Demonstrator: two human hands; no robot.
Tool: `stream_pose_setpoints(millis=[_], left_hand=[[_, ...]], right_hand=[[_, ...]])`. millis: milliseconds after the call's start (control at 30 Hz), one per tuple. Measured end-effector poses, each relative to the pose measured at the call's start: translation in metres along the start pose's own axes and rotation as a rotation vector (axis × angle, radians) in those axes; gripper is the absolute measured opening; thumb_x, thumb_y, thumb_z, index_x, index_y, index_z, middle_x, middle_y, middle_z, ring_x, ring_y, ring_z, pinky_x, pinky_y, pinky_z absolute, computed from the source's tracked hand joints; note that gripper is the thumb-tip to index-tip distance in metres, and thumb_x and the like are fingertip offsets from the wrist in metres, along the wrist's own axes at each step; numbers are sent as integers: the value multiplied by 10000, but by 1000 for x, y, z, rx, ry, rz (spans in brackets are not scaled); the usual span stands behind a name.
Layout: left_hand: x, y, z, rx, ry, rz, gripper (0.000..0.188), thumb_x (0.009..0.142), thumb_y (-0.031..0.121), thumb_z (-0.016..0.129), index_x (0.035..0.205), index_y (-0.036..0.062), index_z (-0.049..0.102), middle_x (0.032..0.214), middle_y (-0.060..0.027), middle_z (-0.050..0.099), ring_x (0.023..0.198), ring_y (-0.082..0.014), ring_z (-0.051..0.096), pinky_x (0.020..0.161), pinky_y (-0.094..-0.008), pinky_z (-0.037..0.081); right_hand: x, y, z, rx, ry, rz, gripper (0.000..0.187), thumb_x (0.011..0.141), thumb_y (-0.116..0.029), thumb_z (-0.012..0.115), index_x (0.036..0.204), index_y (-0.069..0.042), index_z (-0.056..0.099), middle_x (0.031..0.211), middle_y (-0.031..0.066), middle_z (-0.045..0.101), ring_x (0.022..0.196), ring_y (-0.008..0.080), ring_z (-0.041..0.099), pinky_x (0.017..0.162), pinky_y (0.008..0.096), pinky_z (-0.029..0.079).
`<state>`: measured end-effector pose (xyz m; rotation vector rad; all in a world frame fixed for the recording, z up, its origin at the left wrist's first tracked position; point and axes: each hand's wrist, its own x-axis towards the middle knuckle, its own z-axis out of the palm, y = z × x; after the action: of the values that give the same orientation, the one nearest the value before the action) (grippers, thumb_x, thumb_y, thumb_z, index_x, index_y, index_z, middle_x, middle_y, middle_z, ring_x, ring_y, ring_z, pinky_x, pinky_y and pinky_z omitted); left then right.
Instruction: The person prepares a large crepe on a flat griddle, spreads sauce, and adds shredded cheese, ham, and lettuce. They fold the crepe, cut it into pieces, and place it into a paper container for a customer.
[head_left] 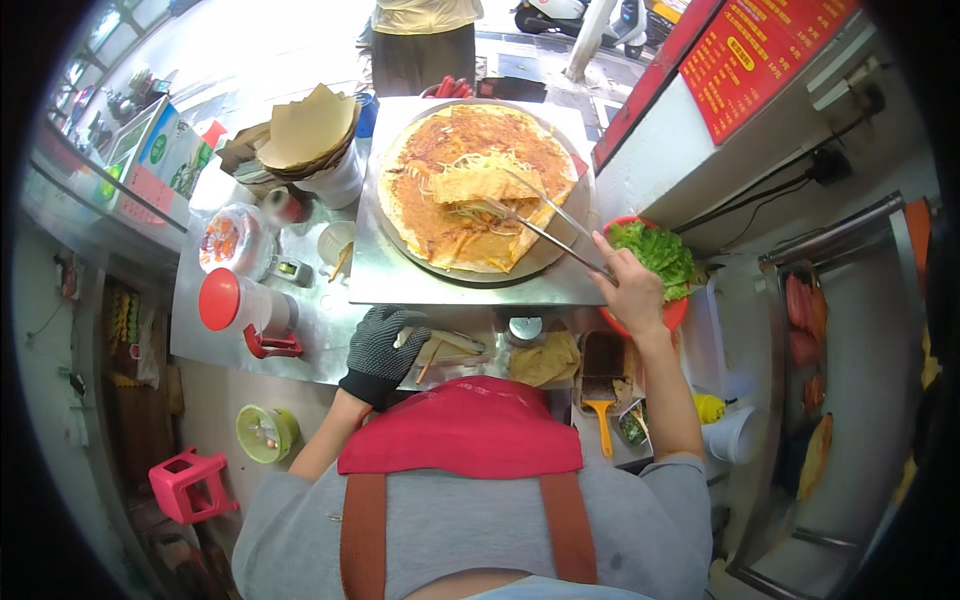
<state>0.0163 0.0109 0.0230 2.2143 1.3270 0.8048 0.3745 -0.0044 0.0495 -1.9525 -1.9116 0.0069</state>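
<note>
My bare right hand [632, 285] holds metal tongs [555, 238]. Their tips reach a golden, flat fried piece [485, 186] lying over shredded filling. Beneath these, a large round crepe [410, 205] with reddish-brown sauce covers most of a dark round griddle [470, 277]. A dark dotted glove covers my left hand [378, 345], low at the counter's front edge. Its fingers are curled by a pale, flat object [405, 337]; what they grip is partly hidden. Beside it, a thin wooden stick [430, 360] lies over a small tray [465, 352].
Right of the griddle stands a red bowl of lettuce [655, 260]. To the left are a red-lidded jug [230, 302], a clear tub [235, 240] and stacked brown paper bags [310, 130]. An orange-handled brush [601, 425] rests in a sauce container [603, 365]. A person [425, 45] stands opposite.
</note>
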Motion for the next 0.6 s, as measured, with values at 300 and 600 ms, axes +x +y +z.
stream_pose_setpoints(millis=[300, 600], left_hand=[[21, 19, 0, -26, -50, 21, 147, 770, 153, 696, 893, 74, 678, 851, -91, 615, 816, -254, 587, 740, -353, 467], [21, 39, 11, -65, -81, 16, 164, 757, 144, 696, 904, 72, 681, 848, -91, 609, 831, -266, 579, 738, -357, 465]], right_hand=[[10, 83, 17, 892, -81, 750, 477, 893, -297, 606, 1309, -86, 504, 783, 21, 611, 584, 95, 589, 442, 208, 423], [29, 103, 35, 1060, -218, 795, 402, 903, -290, 598, 1261, -114, 553, 766, 9, 608, 578, 88, 595, 431, 194, 408]])
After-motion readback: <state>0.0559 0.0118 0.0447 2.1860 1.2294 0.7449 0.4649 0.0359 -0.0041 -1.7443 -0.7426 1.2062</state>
